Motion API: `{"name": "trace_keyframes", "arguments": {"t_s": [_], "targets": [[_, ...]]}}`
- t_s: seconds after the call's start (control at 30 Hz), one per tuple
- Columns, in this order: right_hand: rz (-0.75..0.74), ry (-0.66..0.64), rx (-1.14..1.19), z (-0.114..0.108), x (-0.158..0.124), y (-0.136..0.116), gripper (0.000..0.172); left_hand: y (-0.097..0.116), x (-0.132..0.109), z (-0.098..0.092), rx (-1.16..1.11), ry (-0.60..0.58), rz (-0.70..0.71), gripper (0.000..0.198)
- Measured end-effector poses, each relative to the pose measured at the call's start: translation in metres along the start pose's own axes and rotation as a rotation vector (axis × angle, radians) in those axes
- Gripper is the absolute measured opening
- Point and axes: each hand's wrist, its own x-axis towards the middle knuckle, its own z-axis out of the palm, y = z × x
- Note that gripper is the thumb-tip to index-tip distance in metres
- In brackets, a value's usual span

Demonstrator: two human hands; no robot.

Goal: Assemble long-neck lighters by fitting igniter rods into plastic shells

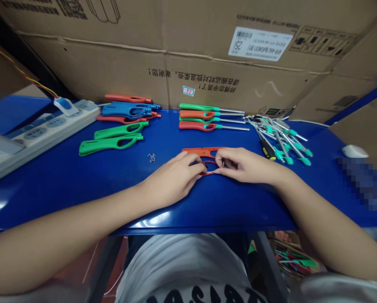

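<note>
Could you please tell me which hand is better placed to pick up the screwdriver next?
Probably the right hand: the screwdriver lies just beyond its wrist, handle end toward the person, while the left hand is farther off. Both hands are at the red casing, so the right must leave it first.

Upside-down Chinese print (194, 76) on the cardboard box (128, 69) at twelve o'clock thanks handlers, urging gentle carrying; beneath, a sticker (188, 91) shows red digits resembling "33". Toward one o'clock, I read "25" and "KFR-46G" on an inverted white label (260, 43). Black lettering (207, 294) on the shirt (185, 261), six o'clock, is cut off.
</note>
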Motion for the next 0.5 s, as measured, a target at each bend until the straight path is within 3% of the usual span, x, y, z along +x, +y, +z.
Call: {"name": "trace_keyframes", "arguments": {"t_s": [0.1,0.27,0.5], "targets": [[-0.001,0.012,0.037,-0.0005,0.0011,0.0001,0.017,0.0,-0.0003,-0.0005,0.007,0.0,0.002,0.028],[-0.027,0.026,0.092,-0.0002,0.0015,0.0025,0.006,-0.0001,-0.0008,-0.0008,0.057,0.005,0.003,0.028],[-0.075,0.029,0.054,0.0003,0.0016,0.0034,0.01,-0.0003,-0.0005,-0.0003,0.095,0.029,-0.002,0.027]]}}
